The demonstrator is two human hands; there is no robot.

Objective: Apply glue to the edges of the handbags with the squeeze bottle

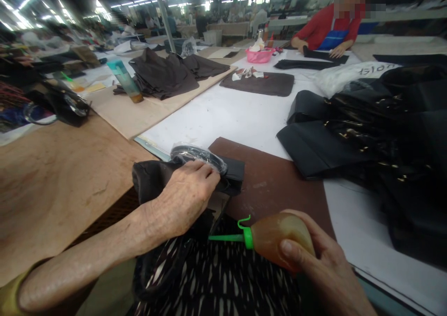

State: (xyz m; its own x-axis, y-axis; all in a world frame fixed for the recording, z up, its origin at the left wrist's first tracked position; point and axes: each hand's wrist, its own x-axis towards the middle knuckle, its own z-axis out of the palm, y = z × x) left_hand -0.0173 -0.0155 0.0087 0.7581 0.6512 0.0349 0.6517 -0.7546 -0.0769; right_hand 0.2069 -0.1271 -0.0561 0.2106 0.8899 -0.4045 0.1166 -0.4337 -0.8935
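Note:
My left hand point(188, 195) is closed over a dark folded fabric piece point(153, 176) at the near edge of a brown mat point(275, 185); its fingers press on a shiny black strip in clear plastic point(199, 155) on top of the piece. My right hand point(321, 260) grips a brownish squeeze bottle point(279, 237) with a green nozzle point(226, 237). The nozzle points left, toward the underside of the fabric piece near my left wrist.
A heap of black fabric pieces point(377, 130) fills the right of the white table point(237, 116). Dark folded cloth point(167, 74) and a teal bottle point(125, 81) stand on a board at the left. A person in red point(328, 27) works at the far end beside a pink basket point(260, 54).

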